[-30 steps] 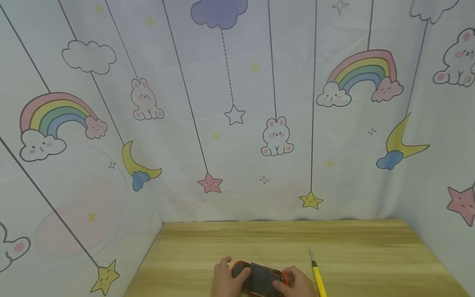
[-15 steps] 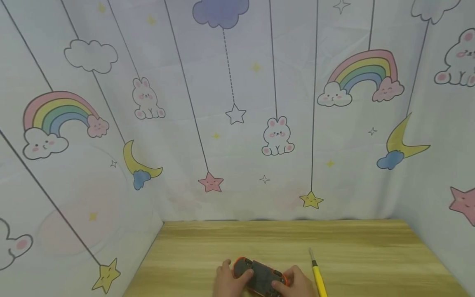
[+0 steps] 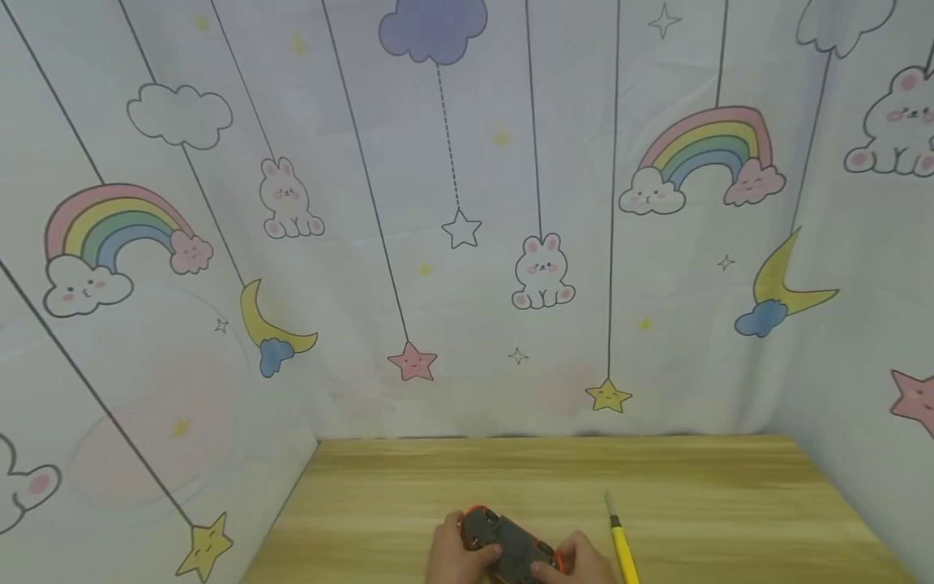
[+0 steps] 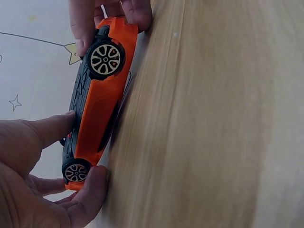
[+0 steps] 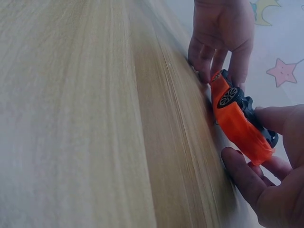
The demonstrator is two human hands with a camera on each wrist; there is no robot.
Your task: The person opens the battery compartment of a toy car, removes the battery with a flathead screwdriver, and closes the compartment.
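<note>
Slanting more steeply than a second ago, the orange toy car (image 4: 97,114), underside up, is over the desk (image 3: 379,503) between left hand (image 3: 454,556) and right hand (image 3: 584,560). Each grip pinches one end; if either slackens, it could drop, perhaps knocking the yellow-handled tool (image 3: 623,551) lying nearby.

From the head we look forward and down over the counter (image 3: 394,495), far enough back that the printed cloth (image 3: 481,316) fills most of the view. From the left wrist we look close up past the left hand (image 3: 452,556) across the toy car (image 4: 97,111) toward the right hand (image 3: 584,560); from the right wrist we face back, also near. Both wrist views, turned sideways, share car, hands and counter.
</note>
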